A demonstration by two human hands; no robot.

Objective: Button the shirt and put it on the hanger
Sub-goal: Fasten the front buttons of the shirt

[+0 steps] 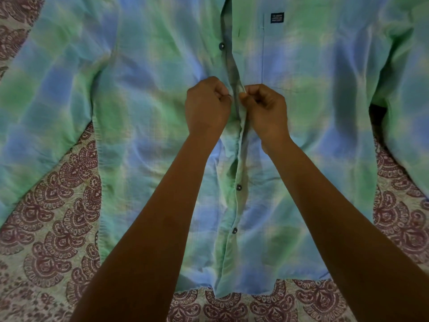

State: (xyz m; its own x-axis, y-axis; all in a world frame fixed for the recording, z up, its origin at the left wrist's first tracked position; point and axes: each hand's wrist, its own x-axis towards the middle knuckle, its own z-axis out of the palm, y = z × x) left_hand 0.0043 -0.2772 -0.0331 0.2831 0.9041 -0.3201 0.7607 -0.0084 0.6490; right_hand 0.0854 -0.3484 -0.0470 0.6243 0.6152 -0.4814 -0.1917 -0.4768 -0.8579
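A green and blue checked shirt [139,101] lies flat, front side up, hem toward me, with its sleeves spread to both sides. My left hand [206,105] pinches the left edge of the placket at mid-chest. My right hand [267,110] pinches the right placket edge just opposite, and the two hands almost touch. Two dark buttons [238,187] below my hands sit fastened through the placket. Above my hands another dark button [221,45] lies bare on the open left edge. What sits between my fingertips is hidden. No hanger is in view.
The shirt rests on a pale bedsheet [58,205] printed with maroon paisley shapes, which shows at the lower left, lower right and below the hem. A chest pocket with a small dark label [277,17] sits at the upper right.
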